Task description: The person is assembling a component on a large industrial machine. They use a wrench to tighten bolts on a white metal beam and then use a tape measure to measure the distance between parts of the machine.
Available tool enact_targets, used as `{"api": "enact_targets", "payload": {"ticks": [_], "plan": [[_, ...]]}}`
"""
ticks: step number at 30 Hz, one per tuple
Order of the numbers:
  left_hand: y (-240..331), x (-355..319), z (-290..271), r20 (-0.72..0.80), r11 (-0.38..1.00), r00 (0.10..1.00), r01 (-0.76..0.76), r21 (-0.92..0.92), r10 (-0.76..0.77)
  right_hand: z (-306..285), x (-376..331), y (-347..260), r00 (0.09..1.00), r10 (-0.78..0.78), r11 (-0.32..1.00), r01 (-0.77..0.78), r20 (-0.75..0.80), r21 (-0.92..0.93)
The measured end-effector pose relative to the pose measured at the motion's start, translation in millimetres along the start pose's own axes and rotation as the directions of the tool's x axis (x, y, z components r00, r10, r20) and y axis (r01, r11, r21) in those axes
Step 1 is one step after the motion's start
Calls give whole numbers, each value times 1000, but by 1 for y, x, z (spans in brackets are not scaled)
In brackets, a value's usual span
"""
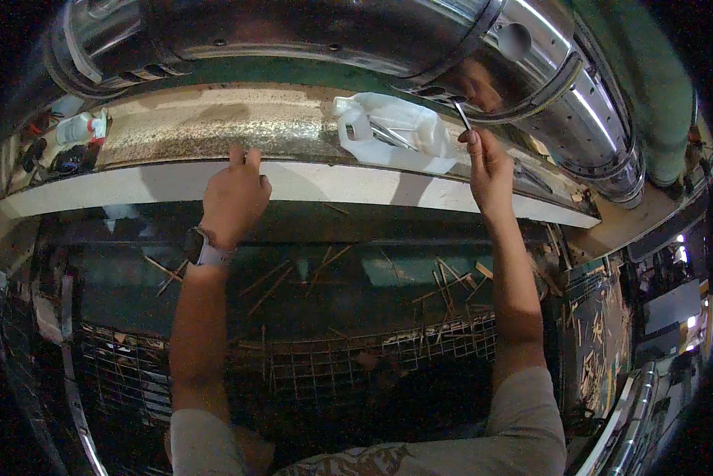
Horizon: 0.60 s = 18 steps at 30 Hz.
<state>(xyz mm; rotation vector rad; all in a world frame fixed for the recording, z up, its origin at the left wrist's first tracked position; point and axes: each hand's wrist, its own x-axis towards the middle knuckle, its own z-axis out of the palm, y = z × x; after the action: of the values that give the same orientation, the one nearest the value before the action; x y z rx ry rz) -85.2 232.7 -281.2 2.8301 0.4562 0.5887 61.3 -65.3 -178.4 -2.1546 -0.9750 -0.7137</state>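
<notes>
In my right hand (491, 170), thumb and fingers are closed on a slim metal tool (463, 116). Its upper end reaches the underside of the shiny metal cylinder (309, 28), close to a clamp seam; whether it touches is unclear. Just left of that hand, a cut-open white plastic jug (380, 151) lies on the ledge (213, 127) with metal tools (394, 135) inside. My left hand (236, 194) is over the ledge's pale front edge (324, 182), with two fingers stretched forward and the others partly bent. Nothing shows in it. A watch (207, 247) is on that wrist.
A white bottle with a red cap (78, 128) lies at the ledge's left end, near dark small items (69, 161). Thin wooden sticks (324, 266) are scattered below, above a wire grid (317, 369). A green pipe (658, 95) runs down the right.
</notes>
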Motion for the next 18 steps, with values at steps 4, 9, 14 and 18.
{"api": "enact_targets", "payload": {"ticks": [4,9,14,18], "plan": [[-1,-1,2,-70,999,997,-36,-4,36,-2,4,3,983,-165,979,153,-82,-134],[2,-3,1,-116,999,992,-43,15,44,-13,11,1,1000,30,994,-31,-5,-107],[2,0,7,-163,995,982,-95,22,98,-30,22,32,985,164,978,-169,-49,-120],[-2,-3,3,-147,995,984,-94,34,98,-37,36,4,993,98,985,-106,-60,-139]]}}
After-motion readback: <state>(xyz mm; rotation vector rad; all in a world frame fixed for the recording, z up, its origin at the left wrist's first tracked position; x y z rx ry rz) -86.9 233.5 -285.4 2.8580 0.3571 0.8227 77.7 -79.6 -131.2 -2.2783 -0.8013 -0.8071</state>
